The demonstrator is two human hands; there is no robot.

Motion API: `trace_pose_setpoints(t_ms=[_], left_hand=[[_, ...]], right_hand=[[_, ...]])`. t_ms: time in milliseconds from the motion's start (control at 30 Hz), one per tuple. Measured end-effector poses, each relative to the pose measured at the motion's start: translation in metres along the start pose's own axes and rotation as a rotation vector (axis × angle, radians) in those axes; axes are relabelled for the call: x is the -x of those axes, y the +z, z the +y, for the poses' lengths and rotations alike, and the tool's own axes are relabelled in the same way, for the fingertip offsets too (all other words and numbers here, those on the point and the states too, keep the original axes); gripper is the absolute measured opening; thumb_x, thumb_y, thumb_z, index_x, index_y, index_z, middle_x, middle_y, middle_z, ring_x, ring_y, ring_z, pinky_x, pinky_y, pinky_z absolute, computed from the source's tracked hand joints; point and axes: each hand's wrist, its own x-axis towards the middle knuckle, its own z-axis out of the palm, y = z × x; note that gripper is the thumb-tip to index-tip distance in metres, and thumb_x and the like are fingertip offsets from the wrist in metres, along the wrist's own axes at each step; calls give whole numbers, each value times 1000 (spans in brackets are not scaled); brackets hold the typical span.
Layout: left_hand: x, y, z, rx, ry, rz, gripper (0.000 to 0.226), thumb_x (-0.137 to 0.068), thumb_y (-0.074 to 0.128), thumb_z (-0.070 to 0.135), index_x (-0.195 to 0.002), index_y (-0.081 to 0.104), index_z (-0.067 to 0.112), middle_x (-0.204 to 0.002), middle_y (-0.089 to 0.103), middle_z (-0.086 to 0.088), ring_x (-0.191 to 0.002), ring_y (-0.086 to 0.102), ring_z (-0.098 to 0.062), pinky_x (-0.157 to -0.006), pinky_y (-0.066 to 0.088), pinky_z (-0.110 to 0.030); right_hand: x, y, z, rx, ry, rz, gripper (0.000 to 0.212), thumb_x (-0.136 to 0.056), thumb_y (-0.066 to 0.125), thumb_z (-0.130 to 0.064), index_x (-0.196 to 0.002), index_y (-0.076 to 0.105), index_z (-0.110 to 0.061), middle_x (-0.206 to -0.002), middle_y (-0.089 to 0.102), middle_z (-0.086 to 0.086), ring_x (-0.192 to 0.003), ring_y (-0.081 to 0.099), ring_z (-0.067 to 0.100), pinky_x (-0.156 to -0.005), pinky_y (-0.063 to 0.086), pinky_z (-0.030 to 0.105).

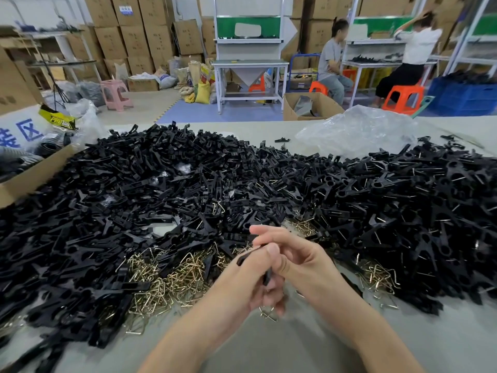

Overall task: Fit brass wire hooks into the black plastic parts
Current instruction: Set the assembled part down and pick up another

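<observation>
The left hand (243,281) pinches 1 black plastic part (248,256) under its thumb, and the right hand (293,255) curls over its upper end. A brass wire hook (266,313) pokes out below, blurred. Both are probably light, the plastic stiff and slick, the wire springy, so hold the part by its flat shank.

Bright, even, diffuse indoor light leaves only faint shadows on the worktop (269,351). The clear plastic bag (357,130) catches mild glare. Wide-angle distortion bows the edges (worst at the corners), where the black plastic parts (67,265) smear; the 2 people (333,60) behind look soft.
</observation>
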Motion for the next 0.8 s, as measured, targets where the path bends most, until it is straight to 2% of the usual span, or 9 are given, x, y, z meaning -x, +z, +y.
trace_pose_setpoints(t_ms=[33, 100, 133, 167, 300, 400, 500, 633, 800], left_hand=[[-1, -1, -1, -59, 8, 18, 37, -78, 59, 54, -87, 66, 19, -58, 42, 7, -48, 43, -11, -55, 50, -31], [-2, -1, -2, -163, 33, 84, 37, -76, 57, 59, -76, 68, 24, -56, 41, 7, -47, 43, -11, -54, 49, -30], [-3, -2, -2, -181, 41, 116, 37, -75, 57, 61, -72, 69, 26, -55, 41, 7, -47, 42, -11, -54, 48, -31], [-4, -3, -2, -192, 47, 143, 38, -74, 57, 62, -70, 69, 26, -54, 40, 7, -45, 41, -11, -53, 47, -31], [-5, -8, -3, -347, 48, 241, 44, -74, 52, 67, -59, 61, 27, -48, 39, 10, -41, 38, -10, -52, 42, -31], [-6, -12, -5, -472, 64, 288, 46, -77, 49, 67, -58, 59, 26, -45, 41, 8, -42, 40, -12, -57, 40, -39], [-6, -11, -6, -463, 67, 283, 43, -78, 48, 63, -60, 64, 27, -44, 40, 7, -42, 38, -13, -57, 37, -38], [-6, -9, -5, -443, 38, 303, 44, -74, 48, 65, -58, 63, 27, -48, 40, 4, -46, 38, -16, -54, 35, -34], [-4, -9, -3, -507, 15, 311, 46, -72, 46, 67, -55, 52, 24, -51, 39, 5, -50, 40, -16, -48, 34, -28]], right_hand=[[0, 2, 0, 18, 7, -11, 35, -87, 74, -36, -116, 73, -17, -132, 65, -2, -59, 68, 19, -45, 55, 28], [0, 4, -1, 37, 42, -24, 38, -89, 70, -37, -122, 70, -18, -100, 72, 3, -59, 66, 19, -50, 56, 30], [0, 5, -1, 46, 57, -27, 40, -89, 69, -37, -125, 68, -18, -86, 70, 5, -62, 67, 19, -53, 57, 31], [1, 5, -1, 60, 63, -31, 40, -91, 66, -35, -128, 66, -18, -80, 67, 5, -65, 68, 19, -57, 58, 32], [2, 5, -2, 96, 54, -82, 36, -98, 59, -33, -133, 64, -22, -90, 71, 5, -77, 70, 21, -72, 59, 35], [-1, 3, -2, 67, 52, -85, 36, -101, 56, -24, -137, 62, -21, -113, 71, 13, -87, 67, 23, -81, 56, 37], [-1, 3, -2, 43, 76, -84, 40, -98, 54, -12, -135, 63, -24, -129, 67, 13, -97, 69, 20, -84, 56, 38], [1, 5, -2, 65, 82, -67, 42, -92, 60, -16, -132, 65, -24, -118, 68, 22, -96, 68, 31, -87, 60, 42], [1, 11, -1, 154, 45, -12, 41, -87, 65, -9, -126, 70, -24, -102, 69, 23, -80, 68, 24, -81, 58, 43]])
